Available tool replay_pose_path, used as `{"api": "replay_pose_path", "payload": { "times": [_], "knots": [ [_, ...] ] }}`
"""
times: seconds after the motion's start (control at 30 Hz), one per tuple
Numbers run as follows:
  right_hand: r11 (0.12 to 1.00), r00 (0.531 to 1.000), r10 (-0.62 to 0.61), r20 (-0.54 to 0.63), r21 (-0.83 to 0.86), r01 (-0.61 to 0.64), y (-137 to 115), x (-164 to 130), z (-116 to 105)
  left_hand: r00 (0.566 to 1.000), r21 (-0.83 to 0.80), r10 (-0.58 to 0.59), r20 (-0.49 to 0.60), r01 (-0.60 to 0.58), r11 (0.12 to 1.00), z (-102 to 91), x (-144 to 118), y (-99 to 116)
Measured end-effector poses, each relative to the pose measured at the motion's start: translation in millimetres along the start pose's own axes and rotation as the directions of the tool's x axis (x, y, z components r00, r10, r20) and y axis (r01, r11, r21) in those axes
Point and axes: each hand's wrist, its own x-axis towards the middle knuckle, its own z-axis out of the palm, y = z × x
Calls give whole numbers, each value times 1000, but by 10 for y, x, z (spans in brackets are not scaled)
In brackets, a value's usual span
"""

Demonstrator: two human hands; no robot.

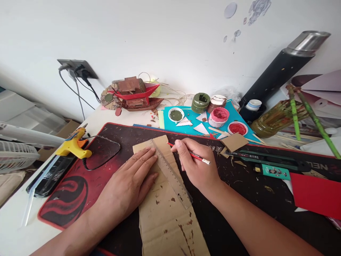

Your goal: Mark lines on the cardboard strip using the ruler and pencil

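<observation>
The left hand (128, 186) lies flat, fingers spread and gripping nothing, pressing on a long strip of brown corrugated cardboard (166, 217) that runs down the dark red-edged desk mat (80, 188) on the white worktop (16, 227). Its fingertips touch one clear plastic ruler (172, 172), laid slanting along the strip's right side. The right hand (195, 165) has its fingers closed on one red pencil (190, 154), white at its rear end, the tip meeting the cardboard just beside the ruler's upper edge. On the mat near the right hand lies a dark utility knife (266, 158) with small white lettering too fine to read, and below it a teal label (275, 171) with a printed figure. White letters at the mat's right edge read "NEL" (326, 167), cut off by the frame. Beyond the mat, on a teal sheet (191, 119), stand two open paint pots, one green (200, 102) and one pinkish red (218, 117), with two paint-smeared lids, green (176, 114) and red (237, 128). One yellow glue gun (73, 144) rests at the mat's left corner, and a small model boat (134, 94) sits by the wall.
</observation>
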Motion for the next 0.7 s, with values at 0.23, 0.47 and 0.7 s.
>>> {"api": "replay_pose_path", "payload": {
  "times": [0.23,0.47,0.7],
  "knots": [
    [1000,1000,-19,5,-4,19,-10,2,-4,1000,-19,-10,-5,10,1000,5,4,9],
    [1000,1000,-25,9,11,25,-2,3,1,1000,8,2,-6,-2,1000,-8,22,25],
    [999,999,-31,14,14,30,6,0,3,1000,-3,-2,-3,2,1000,-13,24,21]
  ]
}}
